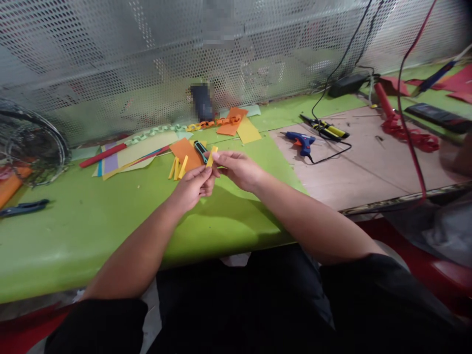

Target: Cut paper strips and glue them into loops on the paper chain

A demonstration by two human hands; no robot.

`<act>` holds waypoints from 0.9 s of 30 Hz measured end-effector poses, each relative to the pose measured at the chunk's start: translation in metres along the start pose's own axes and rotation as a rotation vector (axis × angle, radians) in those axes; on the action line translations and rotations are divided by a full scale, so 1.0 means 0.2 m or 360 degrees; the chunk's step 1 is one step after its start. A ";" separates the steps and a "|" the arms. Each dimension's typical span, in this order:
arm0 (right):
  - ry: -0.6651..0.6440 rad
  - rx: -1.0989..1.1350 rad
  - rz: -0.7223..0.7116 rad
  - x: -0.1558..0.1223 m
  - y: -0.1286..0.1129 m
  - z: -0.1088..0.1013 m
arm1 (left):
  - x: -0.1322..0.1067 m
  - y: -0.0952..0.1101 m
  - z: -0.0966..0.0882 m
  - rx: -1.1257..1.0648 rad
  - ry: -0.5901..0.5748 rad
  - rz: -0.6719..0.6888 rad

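Observation:
Both my hands meet above the green table [73,231] and pinch one yellow paper strip [211,156]. My left hand [193,186] grips its lower end, fingers curled. My right hand [238,168] holds the strip near the top between thumb and fingertips. Just beyond the hands lie a few more yellow strips [178,168], an orange sheet [186,151] and a black and teal tool [201,150]. A paper chain [206,125] of green, yellow and orange links runs along the back.
A blue glue gun [300,141] with its cable lies on a brown board [368,162] to the right. Red ribbon [409,135], cables, a wire fan guard [29,147] at far left, blue pliers [24,207] and a perforated metal wall behind.

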State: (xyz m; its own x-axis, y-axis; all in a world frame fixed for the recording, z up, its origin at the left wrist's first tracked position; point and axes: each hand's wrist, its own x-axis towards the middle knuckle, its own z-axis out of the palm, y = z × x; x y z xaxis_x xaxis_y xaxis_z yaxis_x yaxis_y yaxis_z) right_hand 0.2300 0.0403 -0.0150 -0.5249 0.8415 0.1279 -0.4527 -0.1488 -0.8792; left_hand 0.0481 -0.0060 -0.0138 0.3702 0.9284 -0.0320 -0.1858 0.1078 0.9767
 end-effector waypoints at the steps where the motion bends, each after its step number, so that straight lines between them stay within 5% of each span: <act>1: -0.0074 -0.0025 0.0034 0.00 0.02 0.02 | 0.00 -0.01 0.01 -0.0011 0.0021 0.0026; 8: -0.0236 -0.0073 0.0114 -0.01 0.07 0.06 | 0.02 -0.05 0.00 0.0021 0.0014 0.0055; 18: 0.0241 -0.0051 -0.0064 0.02 -0.02 0.03 | 0.01 0.01 0.04 -0.0034 -0.0095 -0.0073; 24: 0.0270 -0.0030 -0.0102 0.04 0.01 0.01 | 0.02 -0.02 0.03 -0.0015 -0.0004 -0.0033; 27: 0.0121 -0.0106 0.0001 0.04 0.05 0.02 | 0.02 -0.03 0.00 0.0042 0.0076 0.0017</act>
State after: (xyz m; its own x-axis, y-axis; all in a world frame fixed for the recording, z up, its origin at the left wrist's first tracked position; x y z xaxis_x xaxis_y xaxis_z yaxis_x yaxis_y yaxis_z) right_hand 0.2195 0.0432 -0.0212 -0.4679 0.8788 0.0940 -0.4021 -0.1169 -0.9081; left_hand 0.0514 -0.0026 -0.0202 0.3241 0.9455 -0.0310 -0.1651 0.0888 0.9823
